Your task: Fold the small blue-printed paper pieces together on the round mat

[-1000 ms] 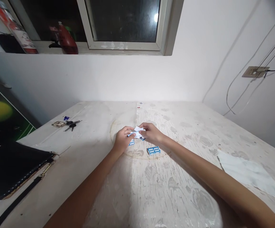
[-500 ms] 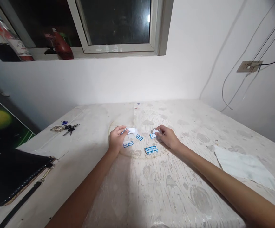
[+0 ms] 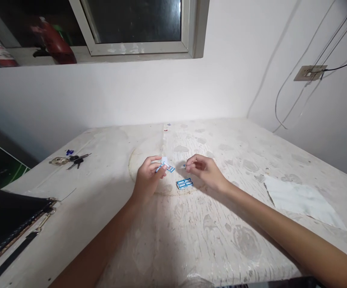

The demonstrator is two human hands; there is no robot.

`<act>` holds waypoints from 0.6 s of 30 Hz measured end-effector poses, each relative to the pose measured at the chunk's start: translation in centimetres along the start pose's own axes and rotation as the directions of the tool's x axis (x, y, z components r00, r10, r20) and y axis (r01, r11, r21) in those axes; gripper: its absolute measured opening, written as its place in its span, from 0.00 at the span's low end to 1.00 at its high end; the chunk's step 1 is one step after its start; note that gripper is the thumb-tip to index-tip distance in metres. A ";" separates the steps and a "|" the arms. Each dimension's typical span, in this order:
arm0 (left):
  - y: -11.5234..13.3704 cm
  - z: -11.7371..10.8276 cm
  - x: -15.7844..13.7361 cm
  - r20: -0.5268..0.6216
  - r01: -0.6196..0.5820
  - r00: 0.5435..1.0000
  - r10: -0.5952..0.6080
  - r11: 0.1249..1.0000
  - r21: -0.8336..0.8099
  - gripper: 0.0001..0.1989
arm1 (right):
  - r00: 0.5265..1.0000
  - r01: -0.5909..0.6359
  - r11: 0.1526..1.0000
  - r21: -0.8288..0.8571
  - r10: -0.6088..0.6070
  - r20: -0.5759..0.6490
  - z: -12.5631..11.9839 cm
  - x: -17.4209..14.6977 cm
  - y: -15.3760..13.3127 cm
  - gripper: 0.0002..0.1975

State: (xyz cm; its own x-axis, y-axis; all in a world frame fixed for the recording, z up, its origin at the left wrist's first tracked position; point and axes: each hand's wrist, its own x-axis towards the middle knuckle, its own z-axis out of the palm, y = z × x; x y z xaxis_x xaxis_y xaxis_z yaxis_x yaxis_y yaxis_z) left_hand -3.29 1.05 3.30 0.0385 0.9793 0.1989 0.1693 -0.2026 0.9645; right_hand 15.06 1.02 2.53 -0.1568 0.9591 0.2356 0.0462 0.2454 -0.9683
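Note:
My left hand (image 3: 148, 176) is closed in a pinch on a small white label sheet (image 3: 164, 160) with blue lines, partly covered by the thumb and fingers. Just right of that thumb is a blue-bordered label strip (image 3: 171, 169); whether it lies on the table or touches the hand, I cannot tell. My right hand (image 3: 201, 168) has thumb and fingertips together on a small blue-edged label (image 3: 184, 165), mostly hidden, above the table. Between and below the hands lies a stack of blue-framed labels (image 3: 184, 183).
The pale, plastic-covered table (image 3: 173, 240) meets a white wall. Keys (image 3: 77, 160) lie at left, near a black bag (image 3: 14, 224). A white cloth (image 3: 303, 202) is at right. Tiny scraps (image 3: 169, 124) lie near the wall; a red bottle (image 3: 57, 44) stands on the sill.
My right hand has lifted slightly and turned, and the white pieces under it no longer show. My left hand now covers the label that lay beside it. The whole view has shifted.

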 end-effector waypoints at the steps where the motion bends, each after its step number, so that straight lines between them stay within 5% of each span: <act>1: -0.1 -0.3 0.2 -0.032 0.014 0.999 -0.014 1.000 -0.001 0.19 | 0.999 0.036 0.997 -0.062 -0.035 0.016 -0.5 0.2 -0.1 0.03; 11: -1.1 -0.6 0.9 -0.098 0.122 0.988 -0.116 0.991 0.061 0.13 | 0.900 0.417 0.737 -0.532 -0.250 0.358 -1.6 -0.2 0.7 0.09; 18: -1.6 -0.3 0.7 -0.029 0.048 0.999 -0.045 0.993 0.112 0.13 | 0.880 0.428 0.661 -0.616 -0.151 0.450 -2.1 -0.5 0.0 0.13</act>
State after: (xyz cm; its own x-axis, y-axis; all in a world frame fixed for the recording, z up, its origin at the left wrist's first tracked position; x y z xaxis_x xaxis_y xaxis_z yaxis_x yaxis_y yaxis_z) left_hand -3.86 2.04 1.98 0.0020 0.9870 0.1607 0.2804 -0.1548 0.9473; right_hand 17.18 0.86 2.63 -0.5888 0.7438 0.3163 0.5716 0.6599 -0.4877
